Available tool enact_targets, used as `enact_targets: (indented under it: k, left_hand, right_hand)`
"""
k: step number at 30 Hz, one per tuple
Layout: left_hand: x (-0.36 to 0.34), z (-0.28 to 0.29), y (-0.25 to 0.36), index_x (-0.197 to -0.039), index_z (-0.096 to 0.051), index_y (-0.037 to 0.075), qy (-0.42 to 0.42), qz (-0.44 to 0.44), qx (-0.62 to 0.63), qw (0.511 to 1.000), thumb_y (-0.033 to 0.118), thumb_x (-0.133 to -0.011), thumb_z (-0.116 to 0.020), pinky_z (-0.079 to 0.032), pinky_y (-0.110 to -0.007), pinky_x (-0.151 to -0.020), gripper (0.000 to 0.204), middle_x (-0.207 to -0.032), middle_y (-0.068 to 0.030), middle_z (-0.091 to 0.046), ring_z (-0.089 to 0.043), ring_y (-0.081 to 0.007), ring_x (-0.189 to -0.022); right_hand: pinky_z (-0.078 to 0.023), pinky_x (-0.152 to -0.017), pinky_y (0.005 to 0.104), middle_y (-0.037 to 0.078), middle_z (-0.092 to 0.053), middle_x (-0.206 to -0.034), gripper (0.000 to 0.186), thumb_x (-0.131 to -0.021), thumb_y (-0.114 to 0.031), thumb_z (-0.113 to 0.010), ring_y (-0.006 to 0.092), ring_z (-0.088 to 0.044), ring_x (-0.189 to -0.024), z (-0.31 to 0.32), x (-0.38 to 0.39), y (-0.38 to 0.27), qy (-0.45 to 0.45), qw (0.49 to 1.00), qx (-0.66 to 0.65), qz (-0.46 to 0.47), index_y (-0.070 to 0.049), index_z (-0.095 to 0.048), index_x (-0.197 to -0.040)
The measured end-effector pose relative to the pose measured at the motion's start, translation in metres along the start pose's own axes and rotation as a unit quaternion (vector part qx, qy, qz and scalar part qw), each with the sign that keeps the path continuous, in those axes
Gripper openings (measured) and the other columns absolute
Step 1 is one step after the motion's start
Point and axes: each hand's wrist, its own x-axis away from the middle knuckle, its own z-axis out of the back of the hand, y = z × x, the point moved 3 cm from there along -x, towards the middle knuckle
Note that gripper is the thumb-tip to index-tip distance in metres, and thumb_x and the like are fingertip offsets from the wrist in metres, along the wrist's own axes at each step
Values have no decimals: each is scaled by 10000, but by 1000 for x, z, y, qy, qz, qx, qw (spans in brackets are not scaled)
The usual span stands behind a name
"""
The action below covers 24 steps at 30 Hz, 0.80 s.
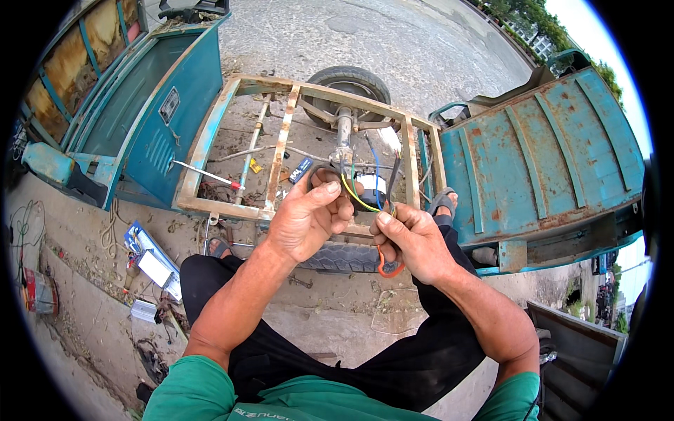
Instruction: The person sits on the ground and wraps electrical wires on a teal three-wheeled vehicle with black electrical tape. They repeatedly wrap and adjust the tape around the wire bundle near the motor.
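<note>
A bundle of coloured wires, yellow, green, blue and black [377,168], runs between my two hands over a dark component in the frame. My left hand [309,221] has its thumb and fingers closed around the bundle's dark end. My right hand [407,242] grips the bundle farther right, with an orange loop [390,272], perhaps a tool handle, hanging under its fingers. Behind them lies a rusty rectangular metal frame [284,133] with a central metal shaft [344,130]. A small blue package [300,170] rests beside my left fingertips.
Teal body panels [158,140] stand left, and a rusty teal cargo bed [533,161] sits right. A wheel [333,77] is behind the frame and a tyre [330,258] below my hands. A screwdriver [207,175], papers [151,263] and rope [111,235] lie around the left side.
</note>
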Motion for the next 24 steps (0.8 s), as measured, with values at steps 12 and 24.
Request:
enact_targets:
  k: [12, 24]
  left_hand:
    - [7, -8, 0, -1136, -606, 57, 65, -53, -110, 990, 66, -918, -730, -566, -326, -616, 251, -984, -130, -721, -704, -184, -753]
    - [11, -21, -15, -1179, -535, 65, 83, -74, -130, 985, 13, -909, -711, -600, -328, -631, 327, -1020, -143, -690, -714, -214, -780]
  right_hand:
    - [-421, -567, 229, -7, -596, -748, 259, -989, -234, -682, 29, -499, -655, -2, -6, 0, 56, 995, 26, 78, 10, -628, -1060]
    - [-497, -651, 281, 36, -626, -956, 232, -1020, -272, -590, 110, -592, -818, 5, -16, 5, 112, 964, -241, -36, -47, -583, -1077]
